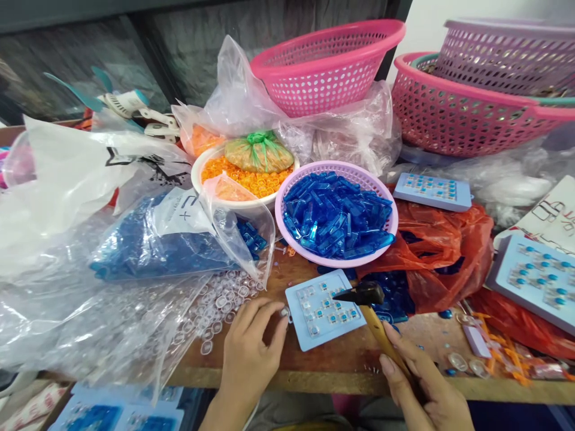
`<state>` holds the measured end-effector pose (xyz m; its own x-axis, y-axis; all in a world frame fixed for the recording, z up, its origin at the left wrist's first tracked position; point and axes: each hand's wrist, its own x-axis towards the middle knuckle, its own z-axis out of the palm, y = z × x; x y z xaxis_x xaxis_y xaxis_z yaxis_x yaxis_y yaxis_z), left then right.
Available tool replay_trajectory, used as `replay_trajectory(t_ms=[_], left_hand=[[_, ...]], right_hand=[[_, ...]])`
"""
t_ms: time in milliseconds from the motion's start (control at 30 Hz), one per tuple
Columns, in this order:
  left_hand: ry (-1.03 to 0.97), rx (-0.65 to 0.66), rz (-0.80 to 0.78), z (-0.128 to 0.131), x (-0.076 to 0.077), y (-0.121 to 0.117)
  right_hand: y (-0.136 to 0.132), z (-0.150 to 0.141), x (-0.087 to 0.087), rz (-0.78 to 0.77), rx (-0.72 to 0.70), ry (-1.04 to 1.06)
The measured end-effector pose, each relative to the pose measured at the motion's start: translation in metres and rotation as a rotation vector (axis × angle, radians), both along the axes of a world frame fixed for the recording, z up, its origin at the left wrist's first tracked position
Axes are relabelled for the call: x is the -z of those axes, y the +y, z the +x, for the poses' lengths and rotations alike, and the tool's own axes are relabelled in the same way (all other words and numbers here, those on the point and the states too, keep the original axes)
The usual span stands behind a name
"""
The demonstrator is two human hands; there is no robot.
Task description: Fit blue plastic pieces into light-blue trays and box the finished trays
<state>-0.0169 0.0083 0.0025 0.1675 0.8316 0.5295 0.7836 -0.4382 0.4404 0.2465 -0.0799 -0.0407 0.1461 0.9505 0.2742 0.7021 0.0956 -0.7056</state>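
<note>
Your pale blue plastic board (321,311) lies on the scuffed wooden table (287,374), studded with small clear and blue pieces. Your right hand (422,383) is closed around the wooden handle of a small hammer (362,293), its dark head just above the board's right side. Your left hand (251,353) sits at the board's left edge, fingertips pinched on a small clear piece (284,312). Beyond, loose clear rings (220,305) scatter beside a crinkly plastic bag (157,251) of blue pieces. A lilac mesh basket (279,227) holds glossy blue pieces, near a white bowl (194,179) of orange ones, a red plastic bag (449,251), and a pink basket (327,66) before a dark panel (202,54).
</note>
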Motion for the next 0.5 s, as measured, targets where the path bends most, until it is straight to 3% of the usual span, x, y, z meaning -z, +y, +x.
replay_trajectory(t_ms=[167,300,500], left_hand=[[-0.109,0.111,-0.069,0.036,-0.015,0.007],[-0.021,0.069,-0.109,0.058,-0.009,0.016],[0.061,0.033,-0.125,0.066,-0.003,0.02]], right_hand=[[0.001,0.0,0.001,0.015,-0.02,-0.009],[0.002,0.0,-0.001,0.03,-0.021,-0.032],[0.006,-0.004,-0.01,0.072,-0.031,-0.125]])
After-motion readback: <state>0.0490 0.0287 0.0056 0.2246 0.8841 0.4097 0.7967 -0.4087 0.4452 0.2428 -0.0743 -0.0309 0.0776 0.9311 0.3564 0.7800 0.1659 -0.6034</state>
